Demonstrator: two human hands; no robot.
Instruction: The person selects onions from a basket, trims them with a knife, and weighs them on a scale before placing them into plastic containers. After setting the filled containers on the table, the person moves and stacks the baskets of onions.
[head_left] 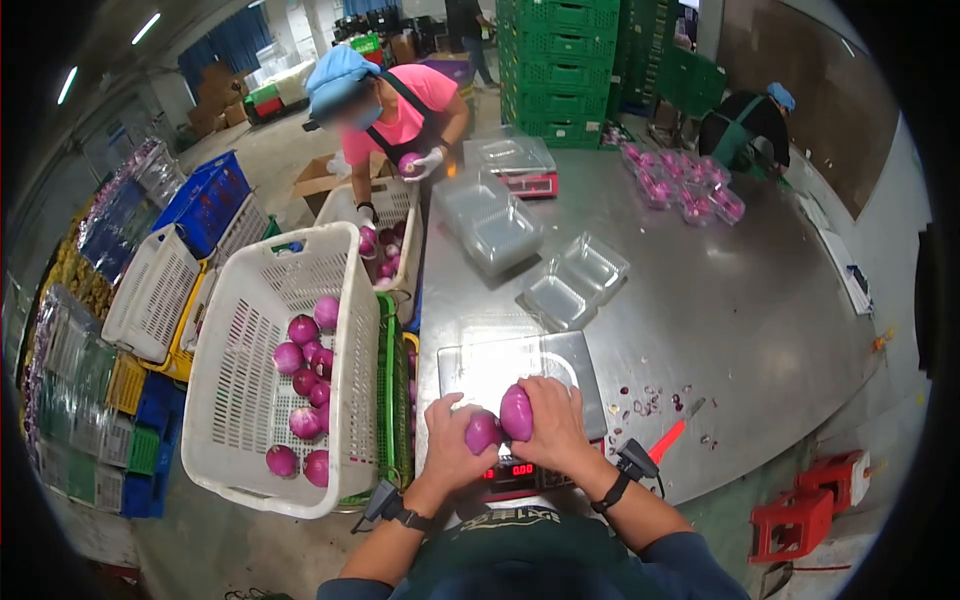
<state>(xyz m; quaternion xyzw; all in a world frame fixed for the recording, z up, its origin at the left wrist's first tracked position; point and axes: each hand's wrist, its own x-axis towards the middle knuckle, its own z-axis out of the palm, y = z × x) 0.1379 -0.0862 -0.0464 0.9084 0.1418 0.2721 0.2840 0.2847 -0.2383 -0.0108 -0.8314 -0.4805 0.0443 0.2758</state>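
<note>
My left hand [452,445] is closed around a peeled purple onion [483,431]. Side by side with it, my right hand [556,428] grips a second purple onion [516,413]. Both onions are held over the front of a digital scale [500,365] with a silver plate. Its red display [522,470], partly covered by my hands, reads 0.00. Beyond the scale an open clear plastic clamshell box [575,282] lies on the metal table [740,330].
To the left stands a white basket [215,400] with several purple onions. A knife with a red handle [668,440] lies by onion scraps at right. Stacked clear boxes [490,225] and filled packs [685,180] sit farther back. A co-worker [415,90] holds onions across the baskets.
</note>
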